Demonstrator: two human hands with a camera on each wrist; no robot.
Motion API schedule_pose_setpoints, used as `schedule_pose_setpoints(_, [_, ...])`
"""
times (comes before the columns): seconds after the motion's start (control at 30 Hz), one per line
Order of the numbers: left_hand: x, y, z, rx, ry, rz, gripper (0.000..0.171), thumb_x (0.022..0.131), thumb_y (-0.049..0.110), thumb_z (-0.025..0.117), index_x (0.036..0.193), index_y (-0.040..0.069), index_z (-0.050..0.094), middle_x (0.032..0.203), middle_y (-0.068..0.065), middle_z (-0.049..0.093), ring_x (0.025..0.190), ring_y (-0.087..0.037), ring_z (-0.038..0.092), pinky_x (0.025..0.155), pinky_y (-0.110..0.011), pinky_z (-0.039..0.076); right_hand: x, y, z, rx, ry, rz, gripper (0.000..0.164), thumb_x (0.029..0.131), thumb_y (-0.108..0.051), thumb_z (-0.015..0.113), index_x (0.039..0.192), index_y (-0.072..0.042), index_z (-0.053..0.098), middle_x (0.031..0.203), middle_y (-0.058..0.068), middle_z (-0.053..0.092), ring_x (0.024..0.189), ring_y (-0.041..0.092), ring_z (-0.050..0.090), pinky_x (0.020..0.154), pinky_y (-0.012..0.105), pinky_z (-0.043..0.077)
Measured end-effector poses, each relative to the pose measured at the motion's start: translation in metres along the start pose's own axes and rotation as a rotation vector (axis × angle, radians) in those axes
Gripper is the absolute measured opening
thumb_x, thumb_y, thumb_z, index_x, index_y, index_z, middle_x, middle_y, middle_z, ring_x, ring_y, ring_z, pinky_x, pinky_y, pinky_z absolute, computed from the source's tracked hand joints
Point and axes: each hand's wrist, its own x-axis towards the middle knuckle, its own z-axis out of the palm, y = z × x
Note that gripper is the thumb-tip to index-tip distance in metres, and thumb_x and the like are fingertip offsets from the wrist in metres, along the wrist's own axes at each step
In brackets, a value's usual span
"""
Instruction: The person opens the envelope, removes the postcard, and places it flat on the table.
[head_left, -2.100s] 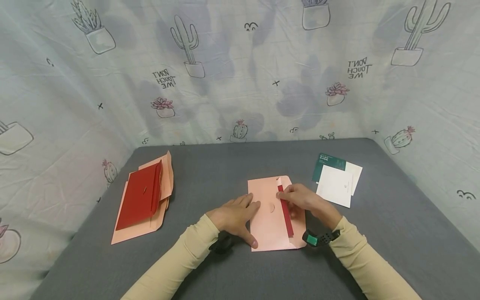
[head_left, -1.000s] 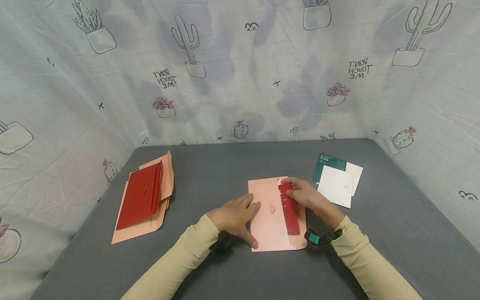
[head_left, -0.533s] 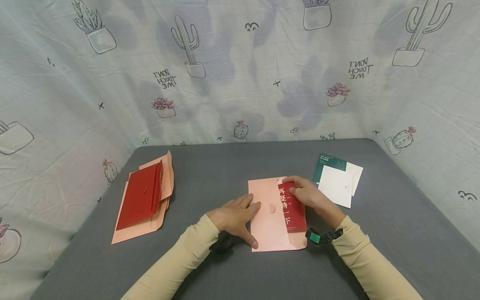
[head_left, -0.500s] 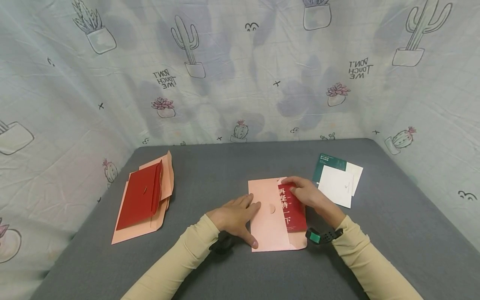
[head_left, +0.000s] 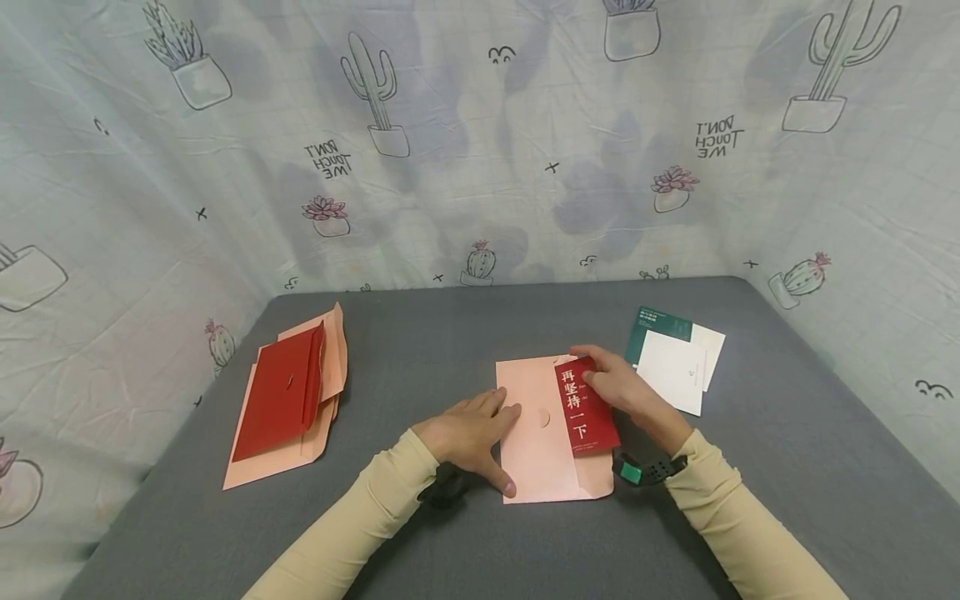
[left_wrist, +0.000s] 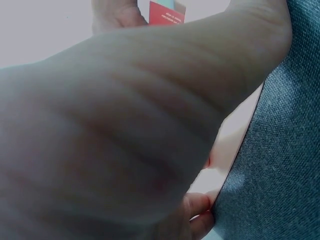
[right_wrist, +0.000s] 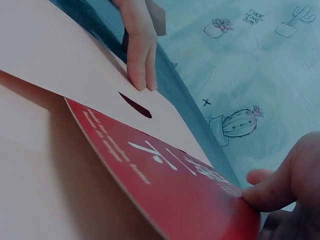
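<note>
A pink envelope [head_left: 534,450] lies on the grey table, with a half-moon slit near its middle. My left hand [head_left: 474,437] rests on its left edge, fingers spread and straight. At the opening on the right, my right hand [head_left: 618,385] pinches a red card [head_left: 587,412] by its upper right corner. White characters run down the card's left side. In the right wrist view the card [right_wrist: 185,200] slants up off the envelope's inner face, its far edge against the mouth [right_wrist: 115,117]. The right thumb [right_wrist: 275,187] lies on top; the other fingers are mostly hidden.
At the left of the table lies a stack of red envelopes [head_left: 277,396] over pink envelopes [head_left: 262,467]. To the right are a white card [head_left: 667,375], a dark green card [head_left: 663,325] and another pale card [head_left: 708,346], overlapping. A patterned cloth [head_left: 480,167] hangs behind the table.
My right hand has drawn the red card rightward out of the pink envelope, from a narrow strip to a wide, tilted face with its characters showing. My left hand has stayed in place.
</note>
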Motion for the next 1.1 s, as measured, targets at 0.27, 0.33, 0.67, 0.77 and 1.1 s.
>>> schedule_pose_setpoints(0.27, [0.0,0.0,0.001,0.007,0.004,-0.001,0.118,0.068,0.064,0.085,0.16,0.018,0.029,0.171,-0.011,0.017,0.158,-0.027,0.018,0.126,-0.048,0.024,-0.001,-0.001,-0.004,0.006,0.01,0.015,0.035,0.099,-0.014,0.054,0.131,-0.005,0.064,0.134,0.023,0.057,0.11,0.031,0.058,0.077,0.028,0.055])
schedule_pose_setpoints(0.33, [0.0,0.0,0.001,0.009,0.006,-0.001,0.118,0.068,0.064,0.085,0.16,0.018,0.029,0.171,-0.011,0.017,0.158,-0.027,0.019,0.126,-0.048,0.024,-0.002,-0.002,-0.005,0.005,-0.002,0.015,0.036,0.097,-0.014,0.056,0.131,-0.004,0.064,0.134,0.023,0.057,0.111,0.032,0.058,0.078,0.029,0.057])
schedule_pose_setpoints(0.67, [0.0,0.0,0.001,0.004,0.011,0.008,0.117,0.068,0.063,0.085,0.16,0.018,0.03,0.171,-0.011,0.017,0.158,-0.028,0.019,0.126,-0.048,0.024,-0.002,-0.002,-0.01,0.017,0.006,0.016,0.041,0.097,-0.01,0.056,0.138,-0.006,0.057,0.14,0.024,0.051,0.117,0.036,0.055,0.08,0.032,0.059])
schedule_pose_setpoints(0.77, [0.0,0.0,0.0,0.001,0.011,0.009,0.116,0.069,0.063,0.085,0.16,0.018,0.03,0.171,-0.011,0.018,0.158,-0.028,0.019,0.126,-0.048,0.024,-0.001,-0.001,-0.011,0.021,0.015,0.017,0.039,0.097,-0.011,0.053,0.135,-0.005,0.059,0.139,0.024,0.052,0.116,0.035,0.056,0.079,0.03,0.057])
schedule_pose_setpoints(1.1, [0.0,0.001,0.001,0.0,0.006,0.004,0.115,0.07,0.064,0.083,0.161,0.018,0.029,0.171,-0.011,0.017,0.158,-0.027,0.018,0.126,-0.047,0.024,0.001,0.0,-0.02,0.018,0.049,0.037,0.037,0.099,-0.015,0.051,0.132,-0.003,0.061,0.133,0.024,0.056,0.108,0.03,0.06,0.077,0.027,0.056])
